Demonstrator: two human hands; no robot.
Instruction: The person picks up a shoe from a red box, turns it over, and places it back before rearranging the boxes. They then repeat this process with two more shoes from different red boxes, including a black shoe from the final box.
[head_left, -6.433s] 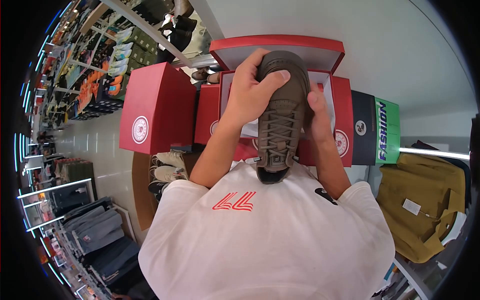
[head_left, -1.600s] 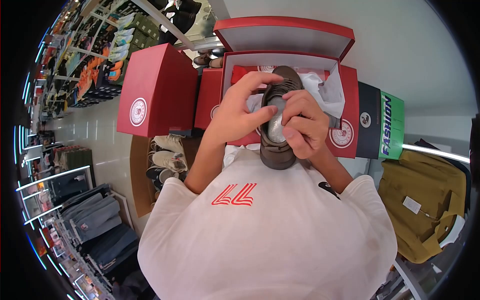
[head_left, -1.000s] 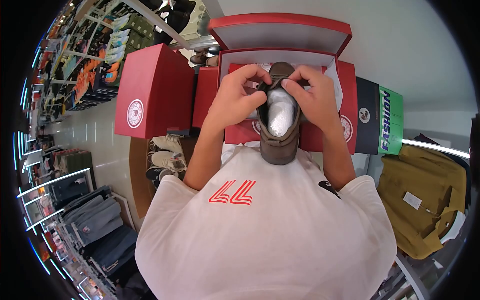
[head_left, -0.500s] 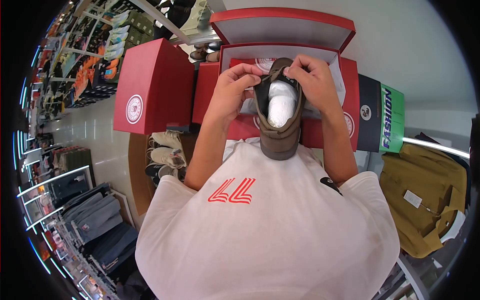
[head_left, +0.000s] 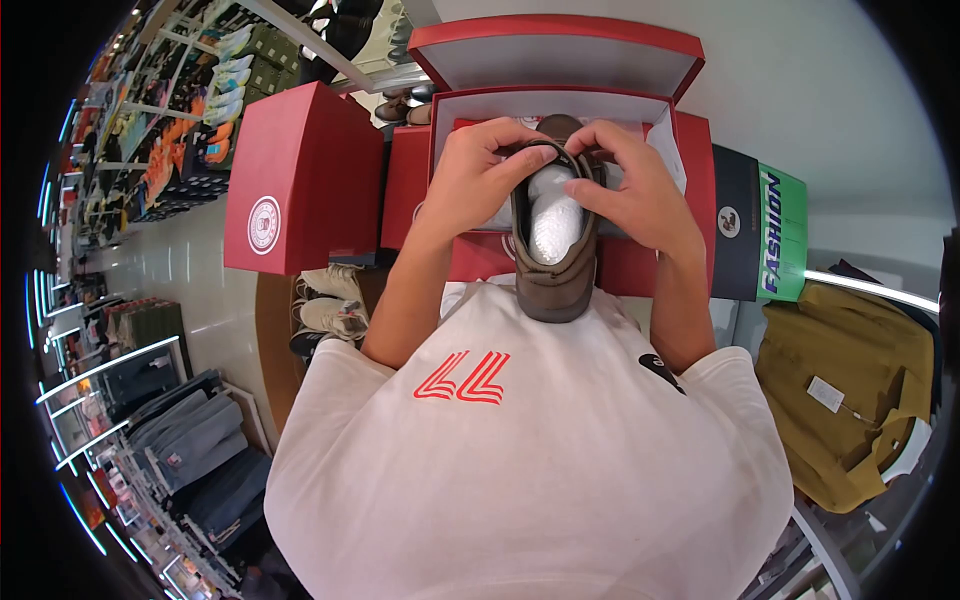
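The shoe [head_left: 556, 295] lies between left fingers [head_left: 512, 132] and right fingers [head_left: 604, 136].

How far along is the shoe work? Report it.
Looks done: the red lid is up and the shoe is out. In hand: left hand and right hand work at its opening. Likely left: the silvery stuffing inside it, and shutting the lid.
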